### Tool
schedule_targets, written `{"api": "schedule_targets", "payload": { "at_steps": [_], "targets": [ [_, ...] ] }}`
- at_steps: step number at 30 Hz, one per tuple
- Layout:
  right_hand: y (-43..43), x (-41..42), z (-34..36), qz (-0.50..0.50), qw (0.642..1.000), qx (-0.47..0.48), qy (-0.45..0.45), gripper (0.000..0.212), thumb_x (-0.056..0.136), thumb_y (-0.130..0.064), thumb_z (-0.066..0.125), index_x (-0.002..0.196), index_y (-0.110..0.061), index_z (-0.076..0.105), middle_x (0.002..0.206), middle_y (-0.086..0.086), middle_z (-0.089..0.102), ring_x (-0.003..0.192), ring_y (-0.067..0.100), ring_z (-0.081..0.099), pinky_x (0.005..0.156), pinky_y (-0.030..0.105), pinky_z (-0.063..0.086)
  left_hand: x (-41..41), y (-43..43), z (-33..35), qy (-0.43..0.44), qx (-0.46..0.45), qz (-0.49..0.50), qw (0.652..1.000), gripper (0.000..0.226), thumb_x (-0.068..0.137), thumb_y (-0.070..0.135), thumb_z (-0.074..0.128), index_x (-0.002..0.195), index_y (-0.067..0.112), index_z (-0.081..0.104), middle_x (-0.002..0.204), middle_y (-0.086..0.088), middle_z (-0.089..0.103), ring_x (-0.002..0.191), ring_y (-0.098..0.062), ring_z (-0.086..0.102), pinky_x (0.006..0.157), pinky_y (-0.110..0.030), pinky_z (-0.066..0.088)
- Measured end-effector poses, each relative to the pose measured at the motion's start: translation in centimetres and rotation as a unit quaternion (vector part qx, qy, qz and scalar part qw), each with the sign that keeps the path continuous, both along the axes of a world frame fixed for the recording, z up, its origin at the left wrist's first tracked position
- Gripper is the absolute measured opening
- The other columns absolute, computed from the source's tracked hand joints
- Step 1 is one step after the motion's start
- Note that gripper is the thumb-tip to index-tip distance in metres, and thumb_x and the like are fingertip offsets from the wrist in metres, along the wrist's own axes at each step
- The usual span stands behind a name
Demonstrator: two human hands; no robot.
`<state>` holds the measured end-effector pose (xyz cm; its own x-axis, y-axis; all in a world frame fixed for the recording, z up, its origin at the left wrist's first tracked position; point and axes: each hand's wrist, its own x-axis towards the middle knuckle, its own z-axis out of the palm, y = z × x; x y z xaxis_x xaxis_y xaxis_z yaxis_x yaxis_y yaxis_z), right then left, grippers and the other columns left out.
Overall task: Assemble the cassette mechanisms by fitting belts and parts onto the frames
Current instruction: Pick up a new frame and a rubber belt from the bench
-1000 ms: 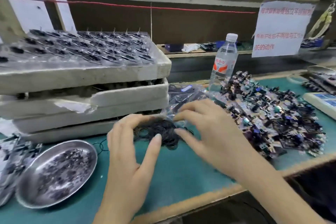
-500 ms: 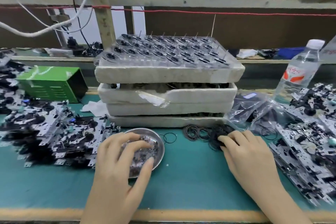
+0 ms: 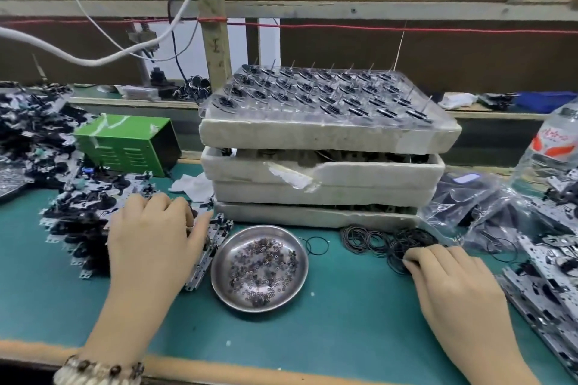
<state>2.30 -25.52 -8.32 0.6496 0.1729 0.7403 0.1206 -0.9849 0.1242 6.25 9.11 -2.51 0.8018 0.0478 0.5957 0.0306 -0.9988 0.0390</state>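
Left hand (image 3: 153, 237) lies bent-fingered on the frames (image 3: 78, 216) heaped at nine o'clock of the dish (image 3: 247, 236), but whether it grips one, I can't tell; right hand (image 3: 444, 275) curls its fingertips into the belts (image 3: 375, 239) at three o'clock, pinching. Trouble I'd expect: tangled belts lift in a clump, or a wrist clips the dish and washers (image 3: 262, 269) scatter. Counting: one dish, four stacked trays (image 3: 322, 134) at twelve, one bottle (image 3: 553, 150), one green box (image 3: 125, 147), one stray belt (image 3: 316, 246), two hands.

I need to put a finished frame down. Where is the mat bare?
Bare mat runs between the steel dish and the right hand, toward the front edge. Crowded: frame piles left and right, belts before the foam trays.
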Motion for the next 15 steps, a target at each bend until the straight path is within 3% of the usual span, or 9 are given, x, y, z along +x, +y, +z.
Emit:
{"api": "schedule_targets", "payload": {
  "at_steps": [3,7,11,15],
  "targets": [
    [0.2,0.1,0.0,-0.005,1.0,0.03,-0.003,0.016,0.09,-0.017,0.057,0.082,-0.008,0.066,0.071,0.006,0.058,0.062,0.031,0.054,0.055,0.042,0.047,1.0,-0.1,0.2,0.039,0.027,-0.03,0.998,0.04,0.085,0.033,0.057,0.06,0.003,0.063,0.062,-0.016,0.058,0.066,-0.034,0.051,0.058,-0.042,0.041],
    [0.0,0.0,-0.1,0.006,0.998,0.056,-0.004,0.022,0.092,-0.021,0.052,0.082,-0.008,0.067,0.07,0.004,0.059,0.06,0.03,0.055,0.056,0.041,0.047,1.9,0.5,0.3,0.021,0.08,-0.064,0.995,0.034,0.09,0.016,0.056,0.058,0.003,0.057,0.059,-0.013,0.055,0.06,-0.03,0.048,0.049,-0.038,0.038],
    [-0.2,-0.3,0.0,0.005,0.995,0.099,0.005,0.025,0.093,-0.024,0.047,0.083,-0.01,0.066,0.063,0.0,0.054,0.055,0.027,0.052,0.062,0.036,0.036,1.9,1.5,1.7,0.003,0.0,-0.025,1.0,0.027,0.094,0.012,0.061,0.069,0.004,0.057,0.071,-0.011,0.054,0.073,-0.034,0.052,0.048,-0.042,0.045],
    [0.1,-0.5,0.1,0.013,0.985,0.164,0.05,0.016,0.088,-0.024,0.054,0.083,-0.014,0.065,0.066,-0.005,0.054,0.058,0.024,0.054,0.058,0.037,0.043,1.5,3.6,2.8,-0.038,-0.077,-0.05,0.995,0.031,0.101,0.024,0.051,0.074,0.009,0.055,0.075,-0.005,0.051,0.072,-0.035,0.051,0.062,-0.053,0.05]
  ]
}}
